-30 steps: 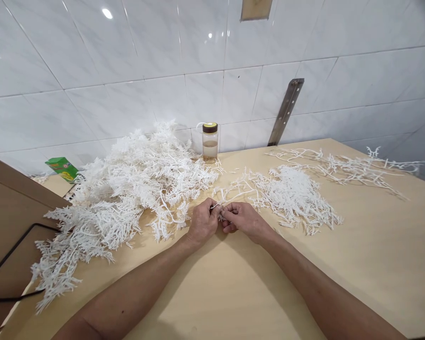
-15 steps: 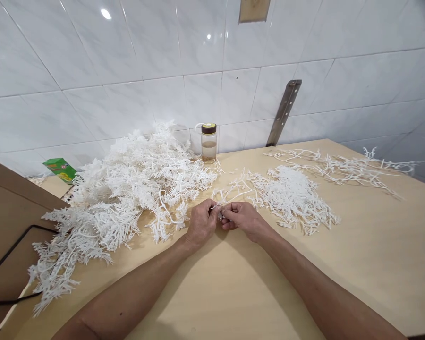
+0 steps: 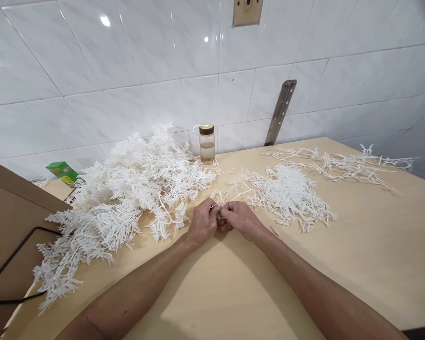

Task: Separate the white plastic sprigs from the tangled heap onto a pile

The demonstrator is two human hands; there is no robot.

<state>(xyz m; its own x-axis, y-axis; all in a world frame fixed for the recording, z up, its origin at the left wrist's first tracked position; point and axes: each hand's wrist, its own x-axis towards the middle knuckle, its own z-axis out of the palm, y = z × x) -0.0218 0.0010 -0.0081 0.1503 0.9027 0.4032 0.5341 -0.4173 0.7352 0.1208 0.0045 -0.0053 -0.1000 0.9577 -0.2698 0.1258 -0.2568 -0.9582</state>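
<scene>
Nearest, at the lower edge of the frame, two bare forearms (image 3: pixel 138 288) slant inward, making a wide V over a pale wood-grain table (image 3: pixel 368 245). The wrists hang low, and the hands meet just above the tabletop near the centre of the frame. The person's left hand (image 3: pixel 200 222) is curled, thumb against bent forefinger; the right hand (image 3: pixel 241 218) faces it in a similar pinch. Both seem to grip a small white plastic-looking sprig (image 3: pixel 219 216), mostly hidden by the fingertips.

Just beyond, right of centre, lies a flat pile of short white loose pieces (image 3: pixel 293 193), apparently already plucked. Left of centre spreads a far larger bushy heap of feathery white plastic-looking branches (image 3: pixel 141 174), seemingly unworked. Farther, at the right of the frame, thin white bare stems (image 3: pixel 340 167) look stripped. By these amounts, some is done and much more appears left.

At the table's back edge stands a clear bottle with a dark-rimmed yellow lid (image 3: pixel 207 146), before a glossy white tiled wall (image 3: pixel 127 56).
</scene>
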